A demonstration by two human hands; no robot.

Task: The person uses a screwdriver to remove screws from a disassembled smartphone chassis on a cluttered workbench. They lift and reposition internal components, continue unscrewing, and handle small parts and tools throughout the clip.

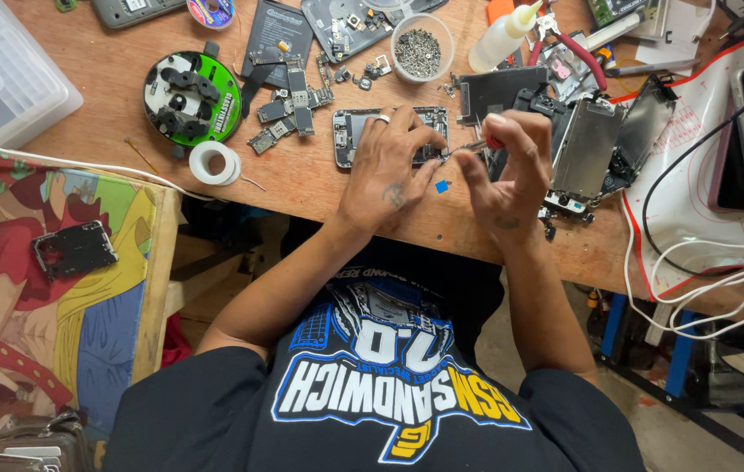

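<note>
An opened phone body [350, 133] lies on the wooden bench [302, 188] in front of me. My left hand [387, 166] rests on it, fingers pressing its right half, a ring on one finger. My right hand [507, 166] grips a small screwdriver [468, 147] with a red handle, its metal tip pointing left at the phone's edge by my left fingertips. A tiny blue scrap [442, 186] lies on the wood between both hands.
Loose circuit boards [289, 109], a round green and black fixture [192, 97], a tape roll [215, 163], a cup of screws [422, 45], a white squeeze bottle [503, 35], metal phone frames [591, 149], white cables [713, 262] and a clear plastic box [0, 74] crowd the bench.
</note>
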